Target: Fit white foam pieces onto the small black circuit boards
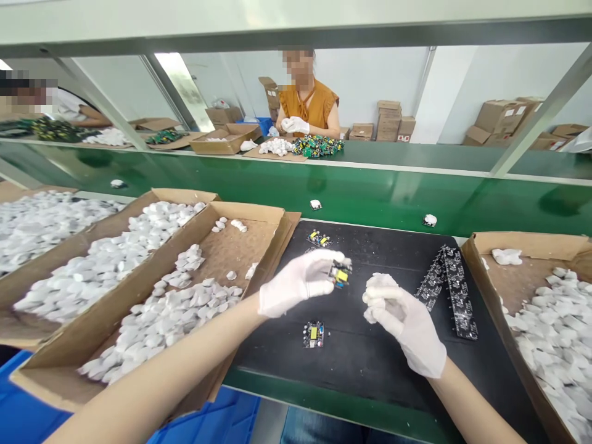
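Observation:
My left hand (303, 280), in a white glove, grips a small circuit board (341, 275) with a yellow part, its thumb and fingers around the board's left side. To its right, my gloved right hand (402, 317) pinches a white piece (377, 290) at its fingertips. The two hands are apart above the black mat (365, 382). Below my left hand a single circuit board (314, 334) lies on the mat, and more small boards (319, 238) lie behind that hand. Long dark board panels (460, 296) rest right of my right hand.
Cardboard trays of white pieces (173, 314) stand at the left; another tray (550, 243) stands at the right. Beyond the mat runs a green belt (370, 191) carrying several white-topped boards. Across it sits a person (312, 108) in white gloves, with another person at the far left.

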The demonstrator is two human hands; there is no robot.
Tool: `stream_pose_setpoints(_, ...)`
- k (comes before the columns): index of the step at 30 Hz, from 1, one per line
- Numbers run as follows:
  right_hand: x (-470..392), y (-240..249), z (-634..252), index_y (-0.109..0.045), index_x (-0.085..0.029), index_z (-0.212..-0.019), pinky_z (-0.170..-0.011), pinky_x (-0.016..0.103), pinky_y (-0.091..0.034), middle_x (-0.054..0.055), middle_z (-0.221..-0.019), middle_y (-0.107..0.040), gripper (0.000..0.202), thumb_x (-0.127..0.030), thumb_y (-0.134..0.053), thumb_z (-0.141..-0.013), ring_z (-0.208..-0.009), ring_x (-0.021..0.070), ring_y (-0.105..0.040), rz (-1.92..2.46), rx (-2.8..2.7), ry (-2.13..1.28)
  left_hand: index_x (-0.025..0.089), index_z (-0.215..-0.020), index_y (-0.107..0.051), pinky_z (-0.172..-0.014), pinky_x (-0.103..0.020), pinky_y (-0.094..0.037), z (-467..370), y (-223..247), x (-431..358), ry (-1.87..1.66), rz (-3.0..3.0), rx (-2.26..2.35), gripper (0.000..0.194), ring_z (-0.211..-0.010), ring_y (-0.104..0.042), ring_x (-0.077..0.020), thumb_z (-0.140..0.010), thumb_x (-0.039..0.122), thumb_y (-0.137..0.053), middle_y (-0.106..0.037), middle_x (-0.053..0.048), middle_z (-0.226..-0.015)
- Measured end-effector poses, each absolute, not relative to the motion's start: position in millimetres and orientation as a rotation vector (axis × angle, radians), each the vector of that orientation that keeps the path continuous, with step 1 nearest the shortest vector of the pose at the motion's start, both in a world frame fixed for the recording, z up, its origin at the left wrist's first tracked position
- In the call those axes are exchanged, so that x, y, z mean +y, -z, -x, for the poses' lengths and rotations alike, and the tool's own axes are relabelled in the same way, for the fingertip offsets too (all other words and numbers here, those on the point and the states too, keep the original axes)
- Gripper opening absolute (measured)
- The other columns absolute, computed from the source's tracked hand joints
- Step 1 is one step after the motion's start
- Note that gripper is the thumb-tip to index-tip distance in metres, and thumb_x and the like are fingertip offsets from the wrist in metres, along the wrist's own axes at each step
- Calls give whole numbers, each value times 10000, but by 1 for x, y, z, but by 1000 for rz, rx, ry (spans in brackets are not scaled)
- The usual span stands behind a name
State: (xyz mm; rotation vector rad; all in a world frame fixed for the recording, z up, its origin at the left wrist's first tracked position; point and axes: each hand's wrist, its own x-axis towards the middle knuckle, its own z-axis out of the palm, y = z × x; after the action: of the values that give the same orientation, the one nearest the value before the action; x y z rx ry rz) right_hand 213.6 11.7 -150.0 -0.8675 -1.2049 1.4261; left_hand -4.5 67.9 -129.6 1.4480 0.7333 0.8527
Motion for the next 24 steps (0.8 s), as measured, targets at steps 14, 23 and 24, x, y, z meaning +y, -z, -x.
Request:
stream_pose_setpoints(14,4,148,-211,-694,-294,-895,-928,469,-427,27,-980,-682,151,-213,-696,-768,-998,229,-581,891,-1187,-1136,158,-1077,-559,-911,-389,-443,-21,136,34,-771,-1296,846,468,-975,-612,-207,-656,247,-746,-667,-86,-1014)
stream_pose_setpoints(23,0,163,-208,-725,-316,-870,-1026,502,-327,32,-1144,-617,116,-259,-649,-804,-1162,265,-474,935,-1415,-958,144,-1145,-520,-909,-362,-475,-31,133,24,-834,-1415,842,431,-1017,-616,-200,-742,236,-642,-651,-104,-1099)
stream_pose_setpoints(24,0,163,-208,-731,-305,-845,-1030,501,-320,35,-1206,-583,112,-307,-621,-825,-1204,275,-434,923,-1384,-1051,147,-1147,-527,-902,-355,-478,-31,133,23,-849,-1485,844,433,-1004,-617,-198,-738,231,-644,-646,-102,-1109)
